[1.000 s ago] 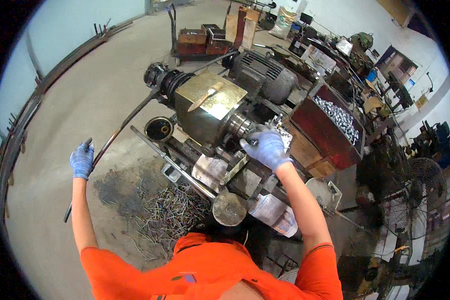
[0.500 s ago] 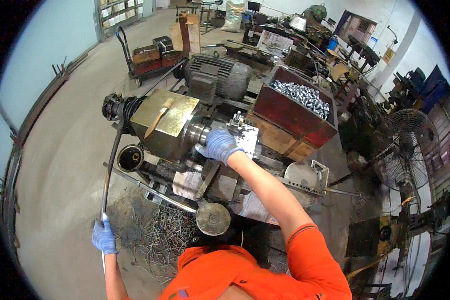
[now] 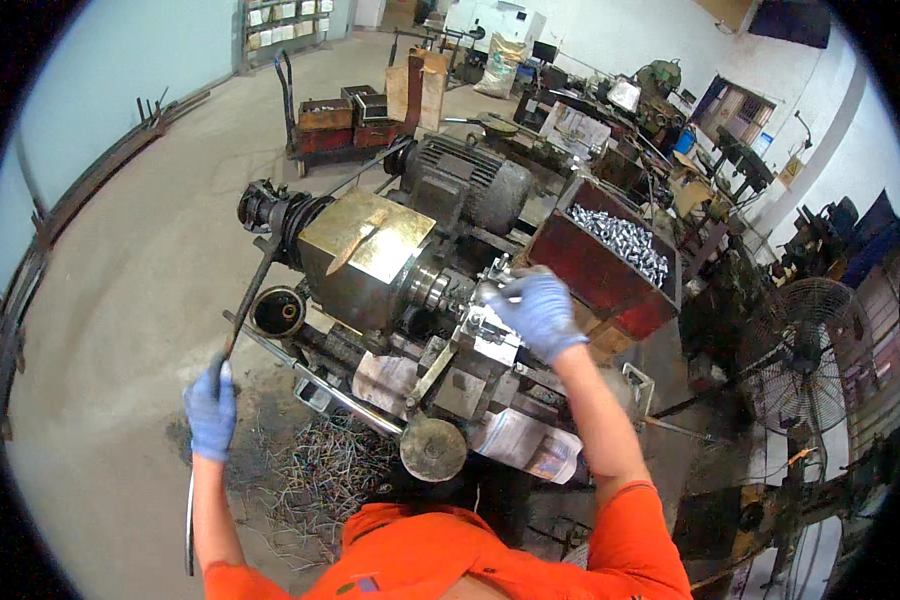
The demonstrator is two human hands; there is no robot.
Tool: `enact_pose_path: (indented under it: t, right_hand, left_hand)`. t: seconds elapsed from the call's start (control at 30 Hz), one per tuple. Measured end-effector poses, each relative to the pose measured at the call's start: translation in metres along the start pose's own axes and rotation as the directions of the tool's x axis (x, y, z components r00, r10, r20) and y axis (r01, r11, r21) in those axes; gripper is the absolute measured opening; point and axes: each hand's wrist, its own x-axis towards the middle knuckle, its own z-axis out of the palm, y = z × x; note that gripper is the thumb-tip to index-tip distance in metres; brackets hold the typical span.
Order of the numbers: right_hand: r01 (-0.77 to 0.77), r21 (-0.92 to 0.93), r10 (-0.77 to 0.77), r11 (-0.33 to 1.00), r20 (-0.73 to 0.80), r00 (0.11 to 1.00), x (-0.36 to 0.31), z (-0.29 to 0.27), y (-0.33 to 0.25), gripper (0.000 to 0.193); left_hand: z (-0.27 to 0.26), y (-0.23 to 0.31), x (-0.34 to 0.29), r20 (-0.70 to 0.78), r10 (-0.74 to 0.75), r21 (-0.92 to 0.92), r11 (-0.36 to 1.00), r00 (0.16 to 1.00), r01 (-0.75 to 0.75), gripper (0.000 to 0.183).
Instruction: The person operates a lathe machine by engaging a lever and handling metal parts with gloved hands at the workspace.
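Observation:
My left hand (image 3: pixel 210 412) wears a blue glove and is closed round a long lever (image 3: pixel 251 297), dark along its upper part, which runs up to the left end of a lathe-like machine (image 3: pixel 355 285). My right hand (image 3: pixel 538 312), gloved too, hovers over the tool slide, just right of the round metal chuck (image 3: pixel 432 288). Its fingers are drawn together near a small shiny piece; blur hides what exactly they hold. A brush (image 3: pixel 356 243) with a wooden handle lies on the machine's brassy top plate (image 3: pixel 398 243).
Behind my right hand stands a dark red bin (image 3: pixel 590 260) of small shiny metal parts (image 3: pixel 620 243). A motor (image 3: pixel 470 180) sits behind the machine. Metal scrap (image 3: pixel 320 465) covers the floor below it. A caged fan (image 3: pixel 805 345) stands at right, a loaded trolley (image 3: pixel 325 140) at the back left.
My right hand has moved right, away from the chuck, which now shows. My left hand has come up in the picture, still round the lever. The whole view has shifted slightly.

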Motion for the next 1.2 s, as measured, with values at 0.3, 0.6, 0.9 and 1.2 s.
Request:
enact_pose_path:
  t: [0.3, 0.6, 0.9, 1.2]
  right_hand:
    - [-0.309, -0.216, 0.224, 0.926, -0.344, 0.912, -0.026, -0.081, 0.085, 0.045]
    - [-0.253, 0.079, 0.263, 0.964, -0.159, 0.952, -0.177, -0.009, 0.047, 0.032]
    - [-0.546, 0.295, 0.545, 0.784, 0.092, 0.833, -0.274, 0.027, 0.057, 0.028]
    - [-0.425, 0.357, 0.451, 0.832, 0.011, 0.892, -0.270, 0.026, 0.046, 0.021]
  left_hand:
    - [0.065, 0.118, 0.115, 0.077, 0.228, 0.048, 0.972, 0.971, -0.232, 0.052]
    - [0.140, 0.116, 0.122, -0.075, 0.408, 0.009, 0.913, 0.910, -0.408, 0.032]
    - [0.124, 0.154, 0.094, 0.072, 0.256, -0.484, 0.854, 0.964, -0.191, 0.028]
    - [0.181, 0.206, 0.067, 0.239, 0.453, -0.341, 0.867, 0.859, -0.363, 0.028]
